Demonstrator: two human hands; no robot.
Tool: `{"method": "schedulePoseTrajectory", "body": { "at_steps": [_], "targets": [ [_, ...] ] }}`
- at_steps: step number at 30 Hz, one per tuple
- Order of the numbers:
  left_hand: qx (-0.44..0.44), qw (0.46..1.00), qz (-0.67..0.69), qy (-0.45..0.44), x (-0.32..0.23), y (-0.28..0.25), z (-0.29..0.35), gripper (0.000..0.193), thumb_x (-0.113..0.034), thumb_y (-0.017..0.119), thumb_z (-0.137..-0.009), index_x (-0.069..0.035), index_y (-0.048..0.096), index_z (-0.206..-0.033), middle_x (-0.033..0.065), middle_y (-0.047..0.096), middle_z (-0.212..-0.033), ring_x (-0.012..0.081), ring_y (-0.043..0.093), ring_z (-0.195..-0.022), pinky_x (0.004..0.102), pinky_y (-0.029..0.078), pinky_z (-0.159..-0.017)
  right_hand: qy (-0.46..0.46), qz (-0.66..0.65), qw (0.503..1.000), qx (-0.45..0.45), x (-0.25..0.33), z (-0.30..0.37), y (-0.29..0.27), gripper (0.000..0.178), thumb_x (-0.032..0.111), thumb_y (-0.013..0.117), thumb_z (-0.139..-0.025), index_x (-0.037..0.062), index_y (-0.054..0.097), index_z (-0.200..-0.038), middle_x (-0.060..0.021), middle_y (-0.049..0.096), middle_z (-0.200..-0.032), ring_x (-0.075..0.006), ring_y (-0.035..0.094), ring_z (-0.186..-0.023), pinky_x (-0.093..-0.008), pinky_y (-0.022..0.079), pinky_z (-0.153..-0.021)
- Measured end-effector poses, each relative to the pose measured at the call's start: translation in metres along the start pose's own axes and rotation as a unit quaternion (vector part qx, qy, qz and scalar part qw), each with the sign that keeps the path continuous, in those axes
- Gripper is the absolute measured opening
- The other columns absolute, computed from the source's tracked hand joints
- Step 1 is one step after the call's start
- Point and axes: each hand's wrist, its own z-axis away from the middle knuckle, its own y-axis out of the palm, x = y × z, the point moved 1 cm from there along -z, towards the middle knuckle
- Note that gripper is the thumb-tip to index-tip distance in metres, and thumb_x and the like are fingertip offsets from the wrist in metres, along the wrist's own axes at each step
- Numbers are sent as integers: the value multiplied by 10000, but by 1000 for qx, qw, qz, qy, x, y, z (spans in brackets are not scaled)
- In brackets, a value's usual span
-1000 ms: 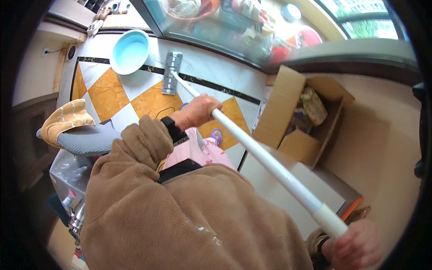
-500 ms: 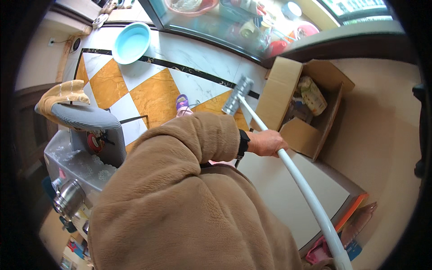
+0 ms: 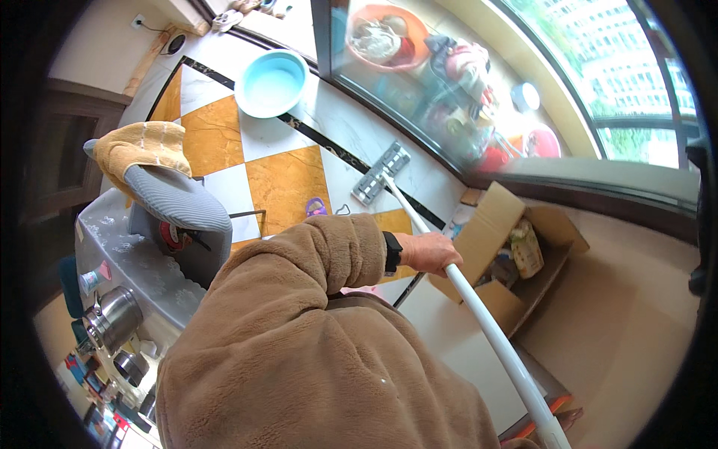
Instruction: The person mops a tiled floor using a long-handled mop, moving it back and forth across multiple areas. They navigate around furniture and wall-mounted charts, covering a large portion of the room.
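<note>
My left hand [image 3: 428, 253], with a dark band at its wrist and a brown fleece sleeve behind it, is wrapped around the white pole of a flat mop [image 3: 490, 322]. The pole slants from the lower right up to a grey rectangular mop head [image 3: 381, 173]. That head lies on the floor across the black border strip, close to the glass door [image 3: 419, 97]. My right hand is out of view; the pole's upper end runs off the lower edge.
An open cardboard box [image 3: 482, 232] with packages stands right of the pole, by the wall. A light-blue basin [image 3: 271, 82] rests on the tiles at the far left. Left are a grey chair [image 3: 176, 196] with a yellow towel [image 3: 149, 146] and a covered table [image 3: 112, 232].
The mop head has moved left along the black strip, away from the cardboard box. My left hand keeps its grip on the pole. The view has turned, bringing in more of the window.
</note>
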Motion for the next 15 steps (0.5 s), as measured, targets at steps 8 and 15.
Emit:
{"method": "schedulePoseTrajectory", "body": {
  "at_steps": [8, 15],
  "targets": [
    [-139, 987, -71, -42, 76, -103, 68, 152, -248, 736, -778, -159, 619, -819, 100, 663, -762, 358, 660, -771, 452, 523, -658, -118, -77, 983, -114, -64, -96, 63, 195, 34, 535, -839, 98, 380, -740, 39, 368, -546, -93, 364, -425, -249, 387, -379],
    [-202, 974, -78, -69, 84, -133, 91, 158, -239, 734, -774, -146, 610, -801, 106, 647, -741, 371, 649, -760, 469, 515, -663, -143, -137, 980, -9, -77, -162, 72, 276, 46, 585, -835, 77, 377, -656, 1, 421, -451, -105, 427, -328, -282, 403, -316]
  ]
}}
